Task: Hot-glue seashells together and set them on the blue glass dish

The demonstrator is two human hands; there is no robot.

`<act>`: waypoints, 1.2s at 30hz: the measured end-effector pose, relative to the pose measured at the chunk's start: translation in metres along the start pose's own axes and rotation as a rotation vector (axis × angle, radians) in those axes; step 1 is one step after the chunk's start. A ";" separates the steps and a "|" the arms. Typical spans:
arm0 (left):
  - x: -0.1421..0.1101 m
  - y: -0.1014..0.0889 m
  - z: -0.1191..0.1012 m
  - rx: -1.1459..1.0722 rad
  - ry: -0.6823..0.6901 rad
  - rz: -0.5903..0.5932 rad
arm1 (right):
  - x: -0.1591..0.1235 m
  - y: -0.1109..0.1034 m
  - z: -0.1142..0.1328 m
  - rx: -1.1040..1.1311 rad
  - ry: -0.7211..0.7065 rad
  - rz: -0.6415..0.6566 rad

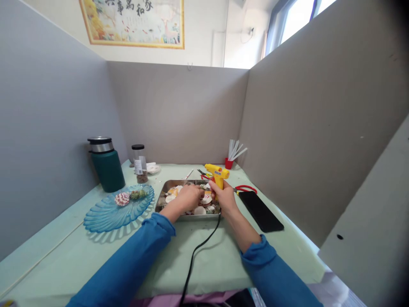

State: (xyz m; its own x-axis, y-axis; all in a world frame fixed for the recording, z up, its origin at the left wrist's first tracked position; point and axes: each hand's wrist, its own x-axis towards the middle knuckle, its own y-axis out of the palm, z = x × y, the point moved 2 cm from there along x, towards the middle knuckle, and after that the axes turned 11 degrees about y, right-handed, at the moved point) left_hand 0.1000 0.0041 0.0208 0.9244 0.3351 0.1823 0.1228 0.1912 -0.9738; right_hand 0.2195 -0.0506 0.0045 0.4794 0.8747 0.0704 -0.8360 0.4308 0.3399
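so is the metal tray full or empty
Well filled: pale shells and other small pieces cover most of what shows of the metal tray; the left hand hides part.

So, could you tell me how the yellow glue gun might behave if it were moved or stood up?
The glue gun looks plastic, so it is probably stiff and fairly light. The black cord seems to come from it and may drag. Its long barrel above a narrow handle could make it tip if stood upright.

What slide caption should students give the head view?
Right hand gripping a yellow glue gun, left hand over a tray of shells.
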 end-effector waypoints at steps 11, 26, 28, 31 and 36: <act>-0.043 0.001 0.037 -0.423 -0.403 -0.294 | -0.001 -0.002 -0.001 -0.035 0.010 -0.001; -0.061 0.021 0.054 -0.841 -0.479 -0.350 | -0.001 -0.002 -0.002 -0.065 0.006 -0.013; -0.063 0.020 0.054 -0.878 -0.474 -0.333 | -0.001 -0.002 -0.002 -0.063 0.018 -0.017; -0.064 0.016 0.052 -0.973 -0.496 -0.296 | -0.002 -0.002 -0.001 -0.060 0.025 -0.016; -0.065 0.012 0.050 -1.171 -0.481 -0.313 | -0.001 -0.002 -0.002 -0.077 0.011 -0.008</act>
State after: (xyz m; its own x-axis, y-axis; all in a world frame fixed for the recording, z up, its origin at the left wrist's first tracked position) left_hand 0.0232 0.0302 0.0037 0.6081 0.7644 0.2142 0.7736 -0.5102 -0.3758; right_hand 0.2203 -0.0520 0.0015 0.4834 0.8735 0.0577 -0.8506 0.4531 0.2669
